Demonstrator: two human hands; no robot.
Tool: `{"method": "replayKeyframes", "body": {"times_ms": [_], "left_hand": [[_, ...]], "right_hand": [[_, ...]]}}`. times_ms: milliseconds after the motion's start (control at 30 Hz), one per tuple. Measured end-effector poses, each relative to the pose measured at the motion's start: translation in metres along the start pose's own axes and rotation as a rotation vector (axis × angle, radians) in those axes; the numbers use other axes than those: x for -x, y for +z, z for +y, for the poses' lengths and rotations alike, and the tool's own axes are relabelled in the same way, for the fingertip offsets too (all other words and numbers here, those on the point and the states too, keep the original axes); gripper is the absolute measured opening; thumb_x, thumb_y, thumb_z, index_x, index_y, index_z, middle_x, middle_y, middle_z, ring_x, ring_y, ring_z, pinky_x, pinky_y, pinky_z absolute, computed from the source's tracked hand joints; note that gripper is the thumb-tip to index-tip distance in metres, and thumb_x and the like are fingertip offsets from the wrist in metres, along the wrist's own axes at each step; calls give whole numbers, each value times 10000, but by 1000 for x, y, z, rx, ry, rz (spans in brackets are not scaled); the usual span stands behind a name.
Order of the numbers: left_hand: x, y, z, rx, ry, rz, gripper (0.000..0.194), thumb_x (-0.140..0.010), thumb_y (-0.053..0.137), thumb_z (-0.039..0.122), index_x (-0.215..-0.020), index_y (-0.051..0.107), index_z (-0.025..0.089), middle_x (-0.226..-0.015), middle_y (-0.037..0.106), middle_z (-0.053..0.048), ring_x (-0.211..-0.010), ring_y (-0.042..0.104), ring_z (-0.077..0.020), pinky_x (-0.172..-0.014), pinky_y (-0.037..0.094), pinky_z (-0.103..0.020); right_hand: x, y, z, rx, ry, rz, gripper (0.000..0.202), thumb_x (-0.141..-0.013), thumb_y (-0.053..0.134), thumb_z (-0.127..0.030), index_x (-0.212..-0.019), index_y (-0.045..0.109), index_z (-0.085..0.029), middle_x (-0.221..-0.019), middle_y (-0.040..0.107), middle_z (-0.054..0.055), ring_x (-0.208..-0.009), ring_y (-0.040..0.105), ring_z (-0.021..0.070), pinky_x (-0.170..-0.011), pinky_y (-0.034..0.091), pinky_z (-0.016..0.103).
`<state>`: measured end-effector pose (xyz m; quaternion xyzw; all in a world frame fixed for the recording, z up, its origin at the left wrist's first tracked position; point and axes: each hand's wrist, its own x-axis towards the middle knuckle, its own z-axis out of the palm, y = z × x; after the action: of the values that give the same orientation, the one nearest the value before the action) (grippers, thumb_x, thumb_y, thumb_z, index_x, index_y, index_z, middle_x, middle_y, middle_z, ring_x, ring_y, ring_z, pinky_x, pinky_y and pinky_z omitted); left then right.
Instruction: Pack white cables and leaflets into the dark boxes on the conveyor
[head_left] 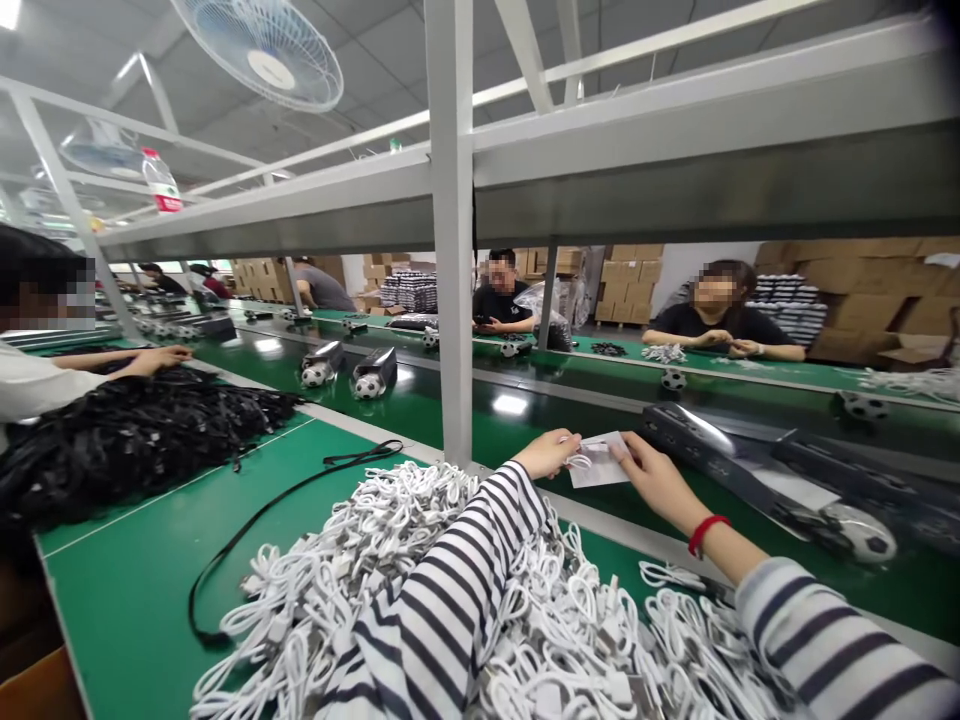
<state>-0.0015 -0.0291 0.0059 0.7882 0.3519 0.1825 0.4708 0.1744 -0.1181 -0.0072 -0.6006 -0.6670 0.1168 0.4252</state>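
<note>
My left hand [547, 455] reaches out over the near edge of the green conveyor, its fingers closed on a small looped white USB cable [581, 461]. The cable lies against a white paper slip [602, 472]. Pinched between thumb and fingers, the slip's right side is in my right hand [661, 485], which has a red band at the wrist. Whether my left fingers also grip the paper, I cannot tell. Below both forearms spreads a big heap of bundled white cables [330, 600].
Dark boxes [690, 440] with a soccer-ball item [862, 532] lie right of my hands. A grey post [450, 230] rises just ahead, under an overhead shelf [675, 150]. At left, a co-worker's hand [157, 358] rests by a pile of black straps [142, 430].
</note>
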Motion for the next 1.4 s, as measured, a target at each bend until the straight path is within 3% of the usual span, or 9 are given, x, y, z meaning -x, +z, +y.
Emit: {"method": "replayKeyframes", "body": {"times_ms": [333, 833, 967, 1133, 1267, 1400], "left_hand": [[0, 2, 0, -88, 27, -29, 458, -883, 320, 538, -999, 542, 154, -668, 489, 10, -453, 408, -72, -409, 342, -173], [3, 1, 3, -91, 116, 3, 408, -863, 411, 515, -1033, 556, 173, -677, 529, 13, -491, 414, -70, -438, 305, -168], [4, 1, 3, -125, 138, 53, 384, -862, 419, 505, -998, 577, 183, -691, 560, 10, -599, 498, -98, -546, 363, -187], [7, 0, 8, -81, 234, 202, 324, -872, 425, 465, -974, 551, 184, -755, 586, 15, -700, 553, -114, -674, 400, -208], [5, -1, 8, -32, 220, 216, 341, -864, 431, 486, -907, 550, 170, -709, 561, 15, -609, 506, -99, -604, 388, -203], [1, -1, 6, 104, 223, 119, 398, -847, 421, 540, -882, 529, 158, -638, 505, 22, -448, 375, -67, -443, 309, -194]], "right_hand": [[-1, 0, 3, 103, -2, 7, 292, -855, 371, -478, -916, 521, -235, -719, 662, 27, -629, 607, 209, -555, 439, 282], [1, -4, -2, 104, -4, 24, 298, -865, 361, -479, -918, 523, -235, -750, 667, 33, -660, 610, 209, -564, 439, 275], [1, -3, -3, 109, -14, 24, 299, -866, 364, -474, -920, 530, -231, -756, 665, 35, -653, 603, 203, -568, 436, 276], [0, 0, -4, 106, -11, 61, 317, -863, 368, -491, -933, 538, -233, -763, 668, 31, -668, 602, 208, -556, 428, 273], [0, 1, -4, 127, -27, 66, 337, -866, 356, -498, -922, 549, -228, -723, 660, 27, -632, 595, 202, -530, 422, 267], [0, 0, -4, 133, -19, 67, 331, -868, 349, -490, -911, 548, -229, -722, 658, 29, -631, 591, 200, -527, 426, 264]]}}
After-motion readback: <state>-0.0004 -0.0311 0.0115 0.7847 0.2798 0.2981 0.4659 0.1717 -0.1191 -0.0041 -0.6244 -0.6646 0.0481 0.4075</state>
